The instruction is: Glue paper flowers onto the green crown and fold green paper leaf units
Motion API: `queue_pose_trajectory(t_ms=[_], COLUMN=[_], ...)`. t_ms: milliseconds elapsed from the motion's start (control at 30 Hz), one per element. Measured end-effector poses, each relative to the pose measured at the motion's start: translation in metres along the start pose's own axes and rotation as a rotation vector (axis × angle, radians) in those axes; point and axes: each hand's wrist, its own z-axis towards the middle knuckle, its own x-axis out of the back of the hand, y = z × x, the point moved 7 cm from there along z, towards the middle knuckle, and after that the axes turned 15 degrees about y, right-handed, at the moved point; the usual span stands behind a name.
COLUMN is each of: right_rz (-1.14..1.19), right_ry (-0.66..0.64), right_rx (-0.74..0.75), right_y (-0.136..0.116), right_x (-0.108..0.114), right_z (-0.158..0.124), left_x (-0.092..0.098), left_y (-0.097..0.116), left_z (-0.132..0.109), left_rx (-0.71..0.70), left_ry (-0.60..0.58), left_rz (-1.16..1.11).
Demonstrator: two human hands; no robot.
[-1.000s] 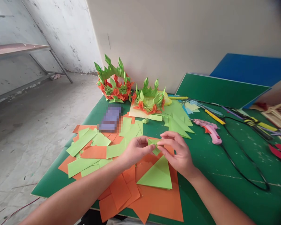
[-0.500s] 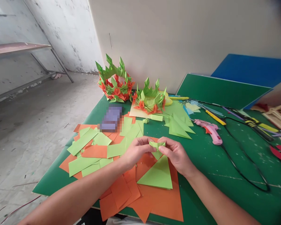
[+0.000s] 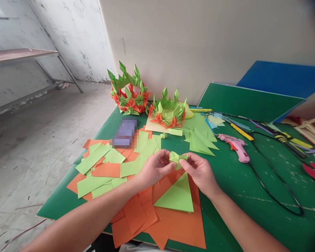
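Observation:
Between both hands I hold a small folded piece of light green paper point(image 3: 176, 157), above the sheets on the table. My left hand point(image 3: 157, 166) pinches its left side with thumb and fingers. On its right side, my right hand point(image 3: 199, 171) grips it the same way. Just below lies a green paper triangle point(image 3: 177, 196) on a large orange sheet point(image 3: 186, 227). Left of my hands, green and orange paper strips point(image 3: 105, 169) are spread in an overlapping pile.
Two green-and-orange paper crowns, a taller one point(image 3: 131, 105) and a smaller one point(image 3: 170, 120), stand at the back of the green table point(image 3: 252, 224). A pink glue gun point(image 3: 237, 147) with a looping black cord lies at right. A pixelated purple object point(image 3: 124, 131) lies behind the strips.
The folded green paper has been raised slightly and turned, so its creased, pointed folds now face me more. Both hands still hold it.

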Motion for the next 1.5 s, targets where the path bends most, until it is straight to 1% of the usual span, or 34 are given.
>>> queue_pose_trajectory(t_ms=[100, 167, 233, 300, 367, 433, 500, 567, 667, 767, 900, 1067, 1167, 1267, 1333, 1500], right_rz=[0.006, -0.003, -0.037, -0.114, -0.233, -0.363, -0.468, -0.535, -0.573, -0.581, -0.582, -0.61, -0.611, -0.601, -0.597, -0.558], right_ry=[-0.014, 0.006, 0.065, 0.153, 0.222, 0.227, 0.174, 0.127, 0.102, 0.083, 0.062, 0.034, 0.059, 0.159, 0.203, 0.172], right_rx=[-0.049, -0.033, 0.031, 0.166, 0.381, 0.626, 0.815, 0.922, 0.989, 1.0, 0.987, 0.987, 0.969, 0.886, 0.812, 0.598], right_y=[0.004, 0.002, -0.002, -0.011, -0.024, -0.036, -0.043, -0.045, -0.048, -0.051, -0.051, -0.052, -0.054, -0.053, -0.049, -0.033], right_x=[-0.002, -0.002, 0.002, 0.008, 0.012, 0.011, 0.005, 0.0, -0.004, -0.007, -0.008, -0.011, -0.012, -0.007, -0.004, -0.003], right_z=[0.0, -0.001, -0.001, -0.002, -0.006, -0.012, -0.018, -0.02, -0.021, -0.022, -0.022, -0.023, -0.023, -0.019, -0.016, -0.007], left_x=[-0.003, -0.004, -0.002, 0.001, 0.001, -0.001, -0.002, 0.0, 0.005, 0.008, 0.008, 0.008, 0.005, 0.0, -0.002, -0.004], left_y=[-0.001, -0.002, -0.003, -0.004, -0.005, -0.004, 0.0, -0.001, -0.006, -0.008, -0.005, -0.003, -0.003, -0.002, -0.002, -0.006], left_z=[-0.002, -0.002, -0.001, -0.001, -0.002, -0.005, -0.006, -0.006, -0.005, -0.003, -0.002, -0.002, -0.003, -0.004, -0.004, -0.004], left_rx=[0.004, 0.02, 0.049, 0.098, 0.166, 0.228, 0.266, 0.337, 0.438, 0.442, 0.383, 0.37, 0.365, 0.332, 0.296, 0.197], left_ry=[-0.004, -0.002, 0.016, 0.042, 0.028, -0.025, -0.034, 0.009, 0.093, 0.135, 0.152, 0.181, 0.148, 0.113, 0.102, 0.092], left_rz=[0.01, -0.014, -0.027, 0.0, 0.05, 0.078, 0.025, -0.066, -0.202, -0.236, -0.207, -0.238, -0.251, -0.272, -0.252, -0.164])
